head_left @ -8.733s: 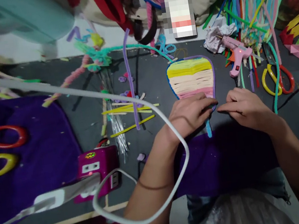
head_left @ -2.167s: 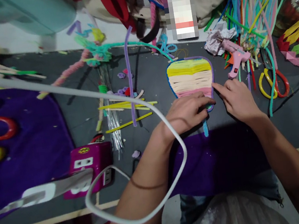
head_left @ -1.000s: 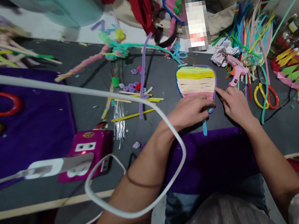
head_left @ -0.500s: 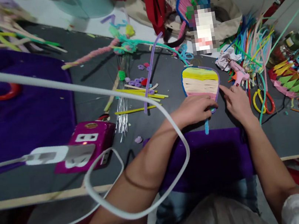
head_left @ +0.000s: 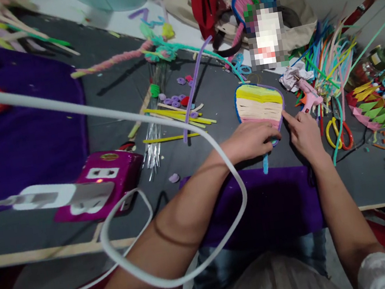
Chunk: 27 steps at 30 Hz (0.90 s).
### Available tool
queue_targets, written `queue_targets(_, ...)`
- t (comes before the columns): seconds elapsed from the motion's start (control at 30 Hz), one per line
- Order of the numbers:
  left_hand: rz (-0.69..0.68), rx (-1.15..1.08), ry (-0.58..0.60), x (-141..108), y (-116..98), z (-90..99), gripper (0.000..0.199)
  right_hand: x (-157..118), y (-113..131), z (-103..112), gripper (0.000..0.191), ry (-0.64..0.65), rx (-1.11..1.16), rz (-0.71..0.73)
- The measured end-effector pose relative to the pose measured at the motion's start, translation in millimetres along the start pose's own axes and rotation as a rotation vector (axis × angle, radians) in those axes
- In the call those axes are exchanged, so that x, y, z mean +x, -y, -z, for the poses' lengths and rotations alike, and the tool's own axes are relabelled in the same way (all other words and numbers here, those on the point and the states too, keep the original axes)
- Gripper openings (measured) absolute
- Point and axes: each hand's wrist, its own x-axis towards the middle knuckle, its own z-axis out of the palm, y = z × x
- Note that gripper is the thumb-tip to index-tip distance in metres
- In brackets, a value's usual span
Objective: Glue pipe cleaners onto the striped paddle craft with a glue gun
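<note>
A fan-shaped pipe-cleaner panel (head_left: pixel 259 101) lies on the dark table, with yellow, cream and pink bands inside a blue and purple border. Its light-blue stem (head_left: pixel 265 164) points toward me. My left hand (head_left: pixel 255 139) rests over the panel's lower part, fingers laid across it and covering much of that end. Against the panel's right edge, my right hand (head_left: pixel 302 132) touches with its outstretched index finger; the other fingers are bent and hold nothing visible. A pink glue gun (head_left: pixel 310 94) lies beyond the right hand, and scissors (head_left: pixel 338 134) with yellow and red handles lie beside it.
A white cable (head_left: pixel 160 120) loops across the view above my left forearm. It crosses near a magenta power strip (head_left: pixel 123 167). Yellow strips (head_left: pixel 174 117) and purple coils lie left of the panel. Pipe cleaners (head_left: pixel 331 56) are bunched at right. Purple cloth (head_left: pixel 259 202) hangs at the front edge.
The view has shifted slightly, so the power strip and cable appear further left. Both hands stay at the same places on the panel, with no visible change in hold.
</note>
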Motion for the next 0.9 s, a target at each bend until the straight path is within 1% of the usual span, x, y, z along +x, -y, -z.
queue_targets(0.17, 0.007, 0.009, 0.019, 0.6, -0.3, 0.6, 0.044, 0.9, 0.0, -2.2, 0.053, 0.043, 0.013, -0.032)
queue_targets(0.4, -0.001, 0.015, 0.002, 0.6, 0.4, -0.2, 0.044, -1.9, -2.5, -2.1, 0.05, -0.038, 0.092, -0.016)
queue_targets(0.6, -0.002, 0.007, -0.006, 1.7, 1.8, -2.6, 0.043, -1.9, 1.1, -2.3, 0.051, -0.036, 0.078, -0.002)
queue_targets(0.77, 0.003, 0.006, -0.008, 1.9, 2.0, -3.1, 0.044, -1.0, 1.0, -5.0, 0.051, -0.028, 0.117, -0.011)
queue_targets(0.9, -0.002, 0.005, -0.004, 2.0, 2.1, -3.0, 0.044, 2.0, -3.1, 2.1, 0.049, -0.01, 0.171, -0.019)
